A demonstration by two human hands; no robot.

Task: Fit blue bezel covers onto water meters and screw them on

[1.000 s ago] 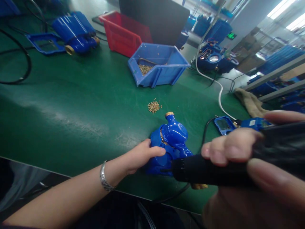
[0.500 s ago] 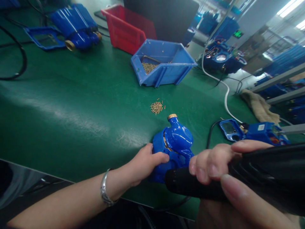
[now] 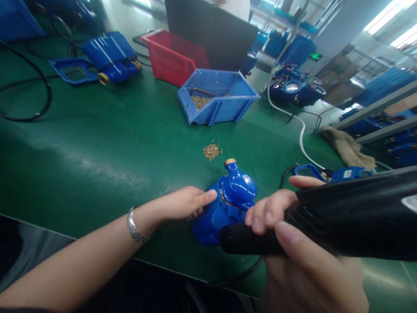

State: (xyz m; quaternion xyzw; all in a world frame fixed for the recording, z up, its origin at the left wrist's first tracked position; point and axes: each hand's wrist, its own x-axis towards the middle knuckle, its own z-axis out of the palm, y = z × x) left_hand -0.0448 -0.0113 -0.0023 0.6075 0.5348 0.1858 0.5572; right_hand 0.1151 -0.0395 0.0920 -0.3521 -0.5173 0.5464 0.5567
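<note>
A blue water meter (image 3: 239, 189) with a brass threaded end lies on the bench in front of me. At its left side is my left hand (image 3: 185, 202), thumb stretched over the meter's edge and fingers loosely bent beside it; whether they touch it I cannot tell. My right hand (image 3: 276, 213) is wrapped round a black power screwdriver (image 3: 352, 217). The tool's nose points left and hides part of the meter's lower side; its bit is not visible. Just beyond the meter lies a small pile of brass-coloured screws (image 3: 211, 151).
A blue bin (image 3: 228, 106) with more screws stands behind the pile, beside a red bin (image 3: 169, 61). Another blue meter (image 3: 114, 61) lies at the back left. A white cable (image 3: 302, 134), a cloth (image 3: 348, 150) and further blue units are on the right.
My left hand has loosened from the meter and shifted up and left, its thumb no longer lying across the body. The screwdriver has moved slightly left and up in view.
</note>
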